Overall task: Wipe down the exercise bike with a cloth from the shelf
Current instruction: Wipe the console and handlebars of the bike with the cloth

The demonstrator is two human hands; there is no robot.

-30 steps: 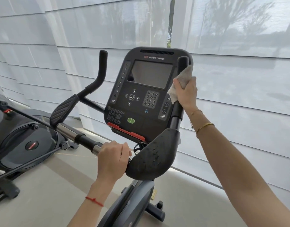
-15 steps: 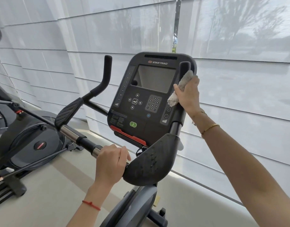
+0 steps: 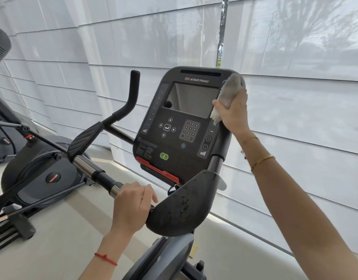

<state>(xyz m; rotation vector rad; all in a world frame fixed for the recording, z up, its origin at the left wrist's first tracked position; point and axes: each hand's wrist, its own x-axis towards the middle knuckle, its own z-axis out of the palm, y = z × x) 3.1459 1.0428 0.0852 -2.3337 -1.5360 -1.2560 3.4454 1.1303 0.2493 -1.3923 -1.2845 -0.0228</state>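
Note:
The black exercise bike's console (image 3: 174, 126) with its dark screen stands in the middle of the head view. My right hand (image 3: 235, 114) grips a grey cloth (image 3: 231, 89) wrapped around the top of the right upright handle, beside the console's upper right corner. The cloth hides the handle's tip. My left hand (image 3: 133, 205) holds the horizontal handlebar (image 3: 87, 168) just left of the black right elbow pad (image 3: 182, 207). The left upright handle (image 3: 133, 87) is bare.
Another exercise machine (image 3: 42, 170) stands on the floor at the left, with a third machine's part at the far left edge. Closed white window blinds (image 3: 295, 118) run behind the bike. Pale floor (image 3: 52, 249) lies below.
My right hand has slid the cloth up the right upright handle to its top. My left hand has kept its hold on the handlebar. The view has shifted slightly.

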